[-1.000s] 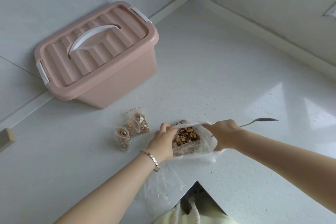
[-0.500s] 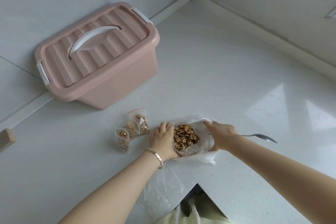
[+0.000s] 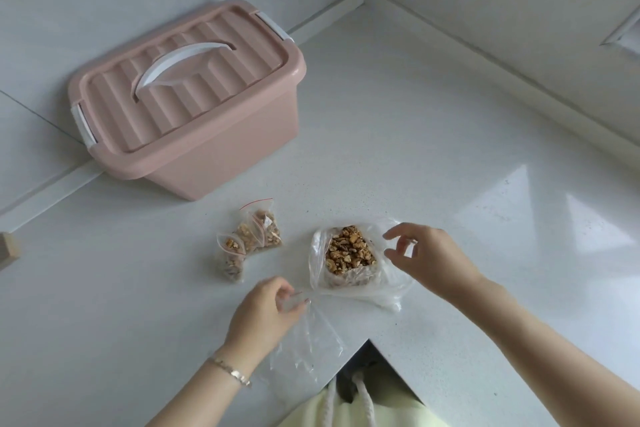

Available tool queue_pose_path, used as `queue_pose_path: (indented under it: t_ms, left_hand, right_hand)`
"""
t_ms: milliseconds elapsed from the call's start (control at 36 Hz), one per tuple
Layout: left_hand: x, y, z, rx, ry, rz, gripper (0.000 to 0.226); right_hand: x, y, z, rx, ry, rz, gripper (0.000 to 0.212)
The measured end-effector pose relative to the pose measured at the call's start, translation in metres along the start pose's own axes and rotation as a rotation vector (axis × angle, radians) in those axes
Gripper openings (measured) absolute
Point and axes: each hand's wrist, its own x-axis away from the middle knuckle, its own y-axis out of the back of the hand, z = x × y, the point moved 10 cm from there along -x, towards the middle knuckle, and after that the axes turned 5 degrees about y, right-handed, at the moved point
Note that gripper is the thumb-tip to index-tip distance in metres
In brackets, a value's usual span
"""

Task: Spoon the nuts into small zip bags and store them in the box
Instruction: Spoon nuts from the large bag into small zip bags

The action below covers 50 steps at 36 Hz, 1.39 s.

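An open clear bag of walnut pieces (image 3: 349, 253) stands on the white counter (image 3: 415, 149). My right hand (image 3: 426, 256) hovers at its right rim with thumb and fingers apart and nothing visibly in them. My left hand (image 3: 263, 315) is nearer to me, pinching the top of an empty clear plastic bag (image 3: 304, 350) that lies over the counter's front edge. Three small filled zip bags (image 3: 249, 239) lie to the left of the nut bag. The pink box (image 3: 187, 104) stands at the back left with its lid closed. No spoon is in sight.
Walls close the counter at the back and on the right, meeting in a corner. The counter's front edge has a notch (image 3: 367, 343) right in front of me. A small wooden block (image 3: 7, 248) sits at the far left edge.
Both hands have let go of the nut bag's rim. My left hand pulled back toward me and took the empty plastic bag. The spoon that stuck out beside my right hand is out of view.
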Motion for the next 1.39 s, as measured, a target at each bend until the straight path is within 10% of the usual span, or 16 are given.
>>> queue_pose_path:
  t_ms: [139, 722, 1083, 1389]
  left_hand:
    - [0.013, -0.036, 0.014, -0.288, 0.052, 0.137, 0.049]
    - [-0.011, -0.002, 0.023, -0.292, 0.035, -0.209, 0.028]
    - [0.037, 0.081, -0.049, 0.522, -0.071, -0.437, 0.011]
    - [0.051, 0.033, -0.091, 1.269, 0.164, 0.062, 0.019]
  right_hand:
    - [0.01, -0.031, 0.02, -0.031, 0.054, 0.12, 0.022]
    - [0.026, -0.051, 0.026, -0.046, 0.038, 0.138, 0.021]
    - [0.035, -0.022, 0.061, -0.085, 0.115, 0.014, 0.018]
    - [0.051, 0.007, 0.08, -0.502, 0.082, -0.274, 0.009]
